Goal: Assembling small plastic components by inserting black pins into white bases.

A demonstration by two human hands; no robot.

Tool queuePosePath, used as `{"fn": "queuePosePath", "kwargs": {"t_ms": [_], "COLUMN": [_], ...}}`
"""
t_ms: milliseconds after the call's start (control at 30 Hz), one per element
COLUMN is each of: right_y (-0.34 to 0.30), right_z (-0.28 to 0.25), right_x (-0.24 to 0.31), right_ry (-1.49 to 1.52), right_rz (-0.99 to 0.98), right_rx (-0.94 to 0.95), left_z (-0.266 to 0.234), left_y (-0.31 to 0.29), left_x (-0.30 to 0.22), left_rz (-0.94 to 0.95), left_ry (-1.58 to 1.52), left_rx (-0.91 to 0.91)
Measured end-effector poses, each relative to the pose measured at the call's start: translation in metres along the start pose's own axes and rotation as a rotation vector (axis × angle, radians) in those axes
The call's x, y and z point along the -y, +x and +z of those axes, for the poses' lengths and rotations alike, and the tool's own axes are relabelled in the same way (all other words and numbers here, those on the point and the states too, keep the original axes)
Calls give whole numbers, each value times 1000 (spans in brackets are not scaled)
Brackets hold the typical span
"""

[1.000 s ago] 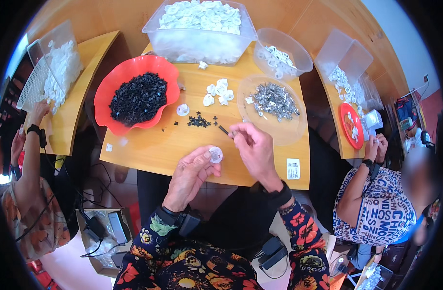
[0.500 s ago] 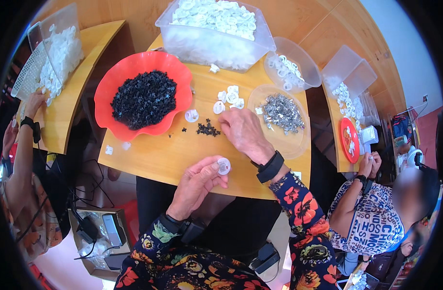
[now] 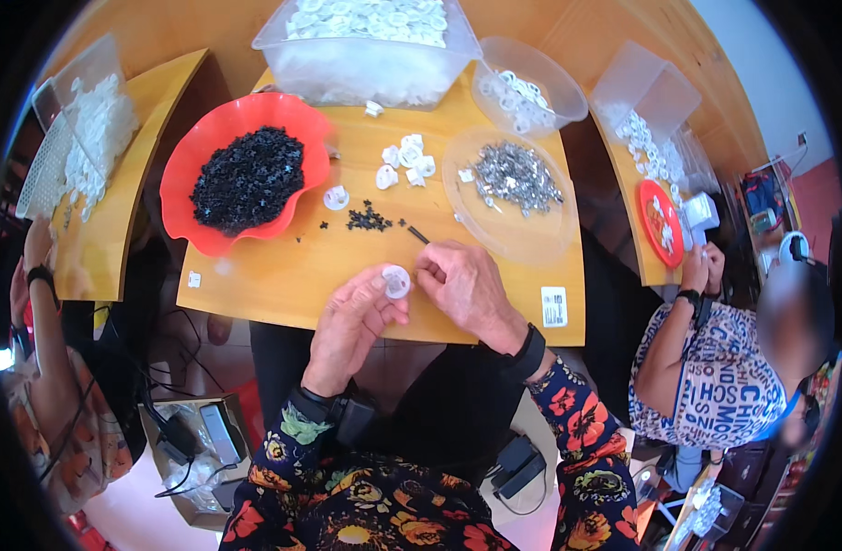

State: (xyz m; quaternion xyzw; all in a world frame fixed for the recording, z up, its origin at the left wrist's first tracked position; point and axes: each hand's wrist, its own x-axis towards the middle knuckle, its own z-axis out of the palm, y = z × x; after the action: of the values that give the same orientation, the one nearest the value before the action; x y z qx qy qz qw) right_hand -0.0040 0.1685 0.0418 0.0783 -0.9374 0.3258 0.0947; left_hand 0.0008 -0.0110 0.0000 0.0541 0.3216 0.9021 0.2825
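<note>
Between the thumb and fingers of my left hand (image 3: 348, 321) is a small round translucent white plastic part (image 3: 396, 282), held above the table's near edge. My right hand (image 3: 471, 292) is just right of it, fingertips pinched and close to the part; what they hold is hidden. A thin dark stick (image 3: 418, 234) shows beyond its knuckles; I cannot tell whether it is held or lies on the table. Ahead are a small heap of black star-like pieces (image 3: 370, 219), another round part (image 3: 336, 197) and several white plastic pieces (image 3: 412, 154).
A red scalloped bowl (image 3: 315, 138) of black pieces stands left. At the back are a clear bin (image 3: 366, 78) of white parts and a clear bowl (image 3: 568, 106) of white rings. A shallow dish (image 3: 522, 243) holds silvery metal pieces. Co-workers sit at both sides.
My right hand has drawn back from the heap of black pieces toward the round part in my left hand. The dark stick has come into sight. The whole view has shifted somewhat.
</note>
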Motion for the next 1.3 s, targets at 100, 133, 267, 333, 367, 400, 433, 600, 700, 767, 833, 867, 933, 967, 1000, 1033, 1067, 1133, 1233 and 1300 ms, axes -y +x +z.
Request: {"fn": "queuePosePath", "kwargs": {"t_ms": [100, 133, 267, 333, 367, 400, 433, 600, 700, 767, 833, 867, 933, 967, 1000, 1033, 1067, 1133, 1233, 1300], "right_y": [-19, -23, -34, -35, -36, -35, -33, -21, -10, -5, -2, -1, 0, -1, -2, -3, -5, -9, -11, -9], "right_z": [-6, -8, -17, -19, -19, -21, -20, -13, -10, -8, -9, -9, -10, -9, -8, -7, -6, -3, -6, -12], "right_x": [-4, -5, -7, -9, -10, -8, -9, -3, -2, -3, 1, 2, 4, 4, 4, 4, 5, 3, -4, -8], "right_ry": [147, 252, 290, 291, 291, 219, 221, 17, -79, -138, -212, -212, -317, -318, -325, -331, -331, -242, -107, -74], "right_rz": [102, 145, 175, 150, 123, 90, 89, -141, -267, -350, -385, -386, -287, -287, -265, -243, -244, -119, -76, -82], "right_rx": [-65, -129, -168, -171, -169, -138, -139, -65, 1, 44, 97, 100, 136, 139, 124, 109, 111, 90, 16, 5], "left_z": [0, 1, 0, 1, 1, 2, 2, 5, 3, 2, 3, 3, 3, 3, 4, 4, 5, 4, 4, 3], "left_y": [1, 1, 2, 2, 1, 2, 2, 2, 3, 3, 3, 2, 2, 3, 2, 2, 1, 2, 2, 2], "left_x": [0, 0, -1, -1, -1, -1, -1, -2, -2, -2, -2, -2, -2, -2, -3, -3, -3, -2, -2, -2], "left_rz": [10, 16, 49, 46, 47, 46, 47, 51, 51, 46, 48, 49, 46, 43, 44, 46, 48, 47, 46, 44], "left_ry": [22, 21, 30, 28, 23, 26, 22, 4, 2, -6, 0, 8, 10, 16, 14, 15, 16, 10, 9, 12], "left_rx": [18, 7, -15, -26, -40, -39, -36, -57, -47, -21, -23, -23, -28, -34, -34, -36, -38, -28, -22, -25]}}
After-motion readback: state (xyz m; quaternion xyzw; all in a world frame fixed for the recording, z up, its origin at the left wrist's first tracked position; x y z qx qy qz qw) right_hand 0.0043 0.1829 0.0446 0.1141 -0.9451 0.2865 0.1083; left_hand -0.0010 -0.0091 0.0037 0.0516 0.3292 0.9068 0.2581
